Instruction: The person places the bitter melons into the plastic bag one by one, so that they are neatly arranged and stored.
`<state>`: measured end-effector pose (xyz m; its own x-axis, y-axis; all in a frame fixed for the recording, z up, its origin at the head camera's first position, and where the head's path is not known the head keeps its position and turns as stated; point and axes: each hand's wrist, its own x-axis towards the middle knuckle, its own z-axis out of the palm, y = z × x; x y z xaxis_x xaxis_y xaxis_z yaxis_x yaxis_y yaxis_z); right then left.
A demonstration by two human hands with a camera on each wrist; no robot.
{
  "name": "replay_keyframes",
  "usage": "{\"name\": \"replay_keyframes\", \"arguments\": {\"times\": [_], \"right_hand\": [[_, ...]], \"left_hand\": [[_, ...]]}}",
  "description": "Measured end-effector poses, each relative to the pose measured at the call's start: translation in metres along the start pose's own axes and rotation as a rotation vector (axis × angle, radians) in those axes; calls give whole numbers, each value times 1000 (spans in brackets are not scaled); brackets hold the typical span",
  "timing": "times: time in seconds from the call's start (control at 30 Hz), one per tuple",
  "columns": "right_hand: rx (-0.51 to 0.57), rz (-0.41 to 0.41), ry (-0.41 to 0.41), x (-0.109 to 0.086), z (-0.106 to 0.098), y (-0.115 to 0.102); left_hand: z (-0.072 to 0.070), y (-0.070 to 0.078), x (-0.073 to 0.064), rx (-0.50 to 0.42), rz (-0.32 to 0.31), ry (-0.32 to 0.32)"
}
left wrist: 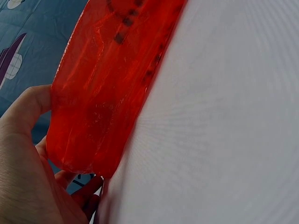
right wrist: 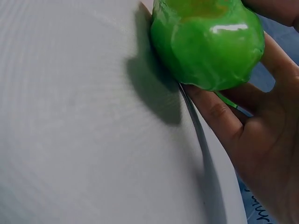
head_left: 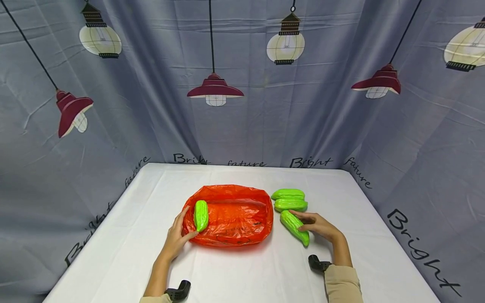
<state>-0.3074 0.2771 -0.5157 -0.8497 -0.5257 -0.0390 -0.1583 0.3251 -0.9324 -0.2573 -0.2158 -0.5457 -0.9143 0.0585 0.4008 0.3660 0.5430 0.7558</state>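
An open red plastic bag [head_left: 238,233] lies on the table, its rim rolled into an oval. One bright green bitter melon [head_left: 201,215] is inside at the bag's left end. My left hand [head_left: 176,237] holds the left rim, thumb at the near side and fingers farther back; the left wrist view shows the thumb hooked over the bag's edge. On the right, my right hand [head_left: 320,225] grips another bitter melon [head_left: 293,226], thumb on the near side and fingers on the far side. In the right wrist view this melon's [right wrist: 210,51] rounded end faces the camera, over its shadow.
Two more bitter melons, one farther back [head_left: 289,194] and one nearer [head_left: 291,205], lie side by side right of the bag. A white cloth covers the table [head_left: 242,277]. Grey-blue curtains [head_left: 242,130] printed with lamps hang around the back and sides.
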Motion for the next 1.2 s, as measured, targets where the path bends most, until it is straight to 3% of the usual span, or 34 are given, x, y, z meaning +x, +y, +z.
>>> {"name": "replay_keyframes", "arguments": {"times": [0.23, 0.5, 0.73, 0.9, 1.0, 1.2], "right_hand": [[-11, 3, 32, -3, 0, -1], [-5, -101, 169, -2, 0, -13], [235, -182, 253, 9, 5, -32], [328, -208, 328, 19, 15, -57], [318, -216, 366, 22, 24, -77], [198, -231, 417, 32, 44, -107]], "left_hand": [[0, 1, 1, 2, 0, 2], [1, 1, 3, 7, 6, -4], [0, 1, 2, 11, 9, -3], [0, 0, 0, 10, -1, 1], [0, -1, 0, 7, 4, 2], [0, -3, 0, 14, 19, 6]]}}
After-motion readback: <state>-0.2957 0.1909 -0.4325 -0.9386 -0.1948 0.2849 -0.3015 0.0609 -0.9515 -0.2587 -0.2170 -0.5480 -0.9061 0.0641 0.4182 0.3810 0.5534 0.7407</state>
